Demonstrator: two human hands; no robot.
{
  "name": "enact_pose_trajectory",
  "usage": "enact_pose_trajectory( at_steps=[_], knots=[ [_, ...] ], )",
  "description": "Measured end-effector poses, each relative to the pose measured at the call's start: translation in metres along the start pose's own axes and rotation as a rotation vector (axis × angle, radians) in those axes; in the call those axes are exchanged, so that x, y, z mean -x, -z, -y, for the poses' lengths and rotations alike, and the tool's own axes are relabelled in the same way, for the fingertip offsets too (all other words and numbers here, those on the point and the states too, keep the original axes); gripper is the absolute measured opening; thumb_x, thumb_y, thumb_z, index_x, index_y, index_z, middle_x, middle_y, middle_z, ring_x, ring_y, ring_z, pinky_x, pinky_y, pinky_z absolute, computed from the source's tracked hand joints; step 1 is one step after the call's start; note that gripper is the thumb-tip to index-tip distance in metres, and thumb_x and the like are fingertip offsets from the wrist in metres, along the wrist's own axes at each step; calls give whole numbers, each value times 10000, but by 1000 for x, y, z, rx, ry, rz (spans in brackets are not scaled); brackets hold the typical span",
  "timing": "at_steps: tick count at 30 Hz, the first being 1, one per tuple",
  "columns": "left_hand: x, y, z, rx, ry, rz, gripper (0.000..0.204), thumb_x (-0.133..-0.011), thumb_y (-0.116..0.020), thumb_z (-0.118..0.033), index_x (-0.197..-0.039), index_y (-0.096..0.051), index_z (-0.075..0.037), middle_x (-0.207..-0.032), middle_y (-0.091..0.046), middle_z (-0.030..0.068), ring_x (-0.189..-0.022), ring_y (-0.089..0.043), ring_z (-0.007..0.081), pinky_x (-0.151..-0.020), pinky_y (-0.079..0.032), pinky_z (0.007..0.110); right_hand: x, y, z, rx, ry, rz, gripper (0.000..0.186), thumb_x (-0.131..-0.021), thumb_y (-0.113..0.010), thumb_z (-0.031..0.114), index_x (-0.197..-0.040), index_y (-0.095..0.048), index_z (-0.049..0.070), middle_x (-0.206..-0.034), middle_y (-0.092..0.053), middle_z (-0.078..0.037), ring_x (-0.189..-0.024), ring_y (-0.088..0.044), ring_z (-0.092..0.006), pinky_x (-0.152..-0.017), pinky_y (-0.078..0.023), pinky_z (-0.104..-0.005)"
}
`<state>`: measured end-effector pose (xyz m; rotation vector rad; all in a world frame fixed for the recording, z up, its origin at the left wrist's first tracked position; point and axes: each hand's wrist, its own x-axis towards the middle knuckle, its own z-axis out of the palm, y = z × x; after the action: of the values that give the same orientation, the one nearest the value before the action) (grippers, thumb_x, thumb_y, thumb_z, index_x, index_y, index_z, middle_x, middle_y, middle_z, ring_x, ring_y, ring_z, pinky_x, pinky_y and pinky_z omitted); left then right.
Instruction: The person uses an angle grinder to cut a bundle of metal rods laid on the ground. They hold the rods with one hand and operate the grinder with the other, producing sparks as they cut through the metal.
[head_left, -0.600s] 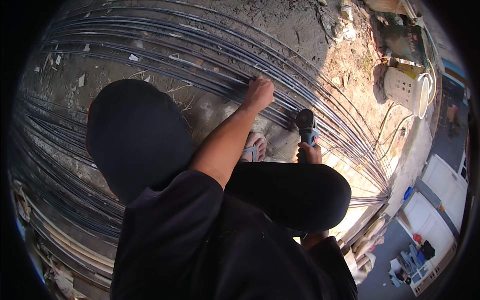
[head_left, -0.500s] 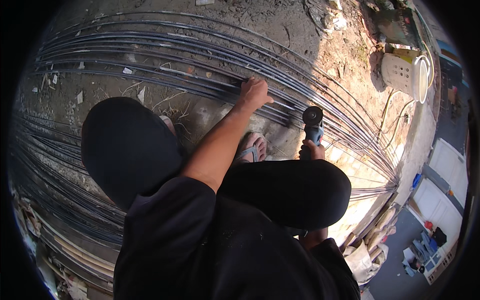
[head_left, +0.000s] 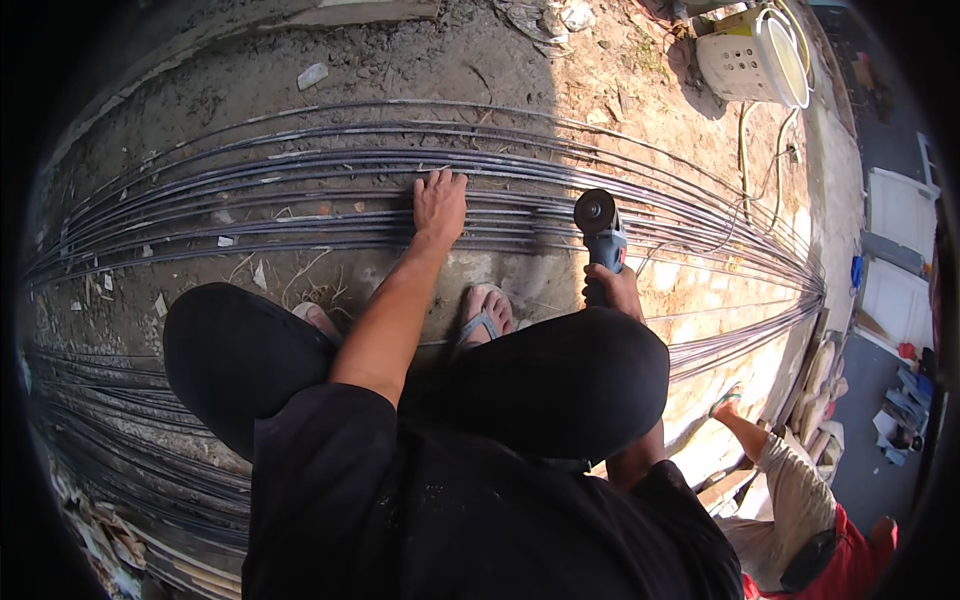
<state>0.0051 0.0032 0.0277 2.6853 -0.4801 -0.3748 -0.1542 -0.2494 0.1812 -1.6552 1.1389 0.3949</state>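
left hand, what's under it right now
Beneath the left hand run several long metal rods, visible on both sides of it, with muddy ground in the gaps. The parts directly under the palm and fingers are covered, so any grip there can't be confirmed.

On my feed the long bars (head_left: 500, 163) read as dark metal, smooth and faintly glossy where sun strikes them at right, duller in the shade at left, while the grinder (head_left: 605, 255) shows a matt, plastic-looking blue-grey body and a dark, dull disc (head_left: 594, 210). Under them I see rough, crumbly earth (head_left: 450, 65), with a weathered wooden plank (head_left: 365, 12) beyond. I make out smooth whitish plastic on the far-right bucket (head_left: 738, 68), and matt black cloth on the near shirt (head_left: 480, 530) and trousers (head_left: 565, 385).
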Motion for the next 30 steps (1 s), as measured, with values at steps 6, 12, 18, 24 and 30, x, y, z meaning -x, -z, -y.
enact_pose_trajectory(
  at_steps=[6, 12, 18, 24, 30],
  knots=[
    [-8, -5, 3, -92, -107, -3, 251, -881, -665, -85, -1132, -664, -90, -1157, -640, 88, -1204, -564, 288, -995, -443, 456, 5, -3, -7, -23, 26, -2, 404, -772, -756, 266, -994, -609, -38, -793, -637, -112, -646, -640, -207, -598, -524, -347],
    [-13, -3, 3, -161, -207, 96, 188, -880, -629, -71, -1055, -693, -55, -1138, -662, 114, -1189, -609, 308, -921, -539, 444, 14, 6, -14, -69, 40, -16, 331, -795, -729, 222, -980, -622, -31, -793, -634, -98, -645, -635, -197, -579, -510, -339],
    [-10, -6, 1, -128, -172, 43, 172, -899, -602, -88, -1037, -694, -42, -1119, -664, 111, -1151, -622, 306, -925, -530, 448, 16, 13, -20, -150, 48, -2, 259, -816, -722, 186, -937, -599, -6, -745, -607, -70, -588, -601, -169, -525, -478, -326],
    [-6, -3, 2, -79, -179, -52, 182, -908, -599, -97, -1071, -660, -44, -1128, -634, 110, -1145, -593, 293, -936, -508, 453, 9, 10, -23, -147, 23, -14, 225, -831, -716, 184, -906, -599, 7, -730, -599, -63, -558, -580, -157, -508, -462, -319],
    [-15, -1, 3, -99, -206, -20, 206, -886, -626, -76, -1084, -661, -29, -1131, -626, 116, -1146, -588, 301, -926, -522, 450, 8, 6, -21, -118, 12, -9, 247, -827, -716, 198, -914, -611, -8, -720, -610, -77, -574, -597, -168, -524, -477, -322]
  ],
)
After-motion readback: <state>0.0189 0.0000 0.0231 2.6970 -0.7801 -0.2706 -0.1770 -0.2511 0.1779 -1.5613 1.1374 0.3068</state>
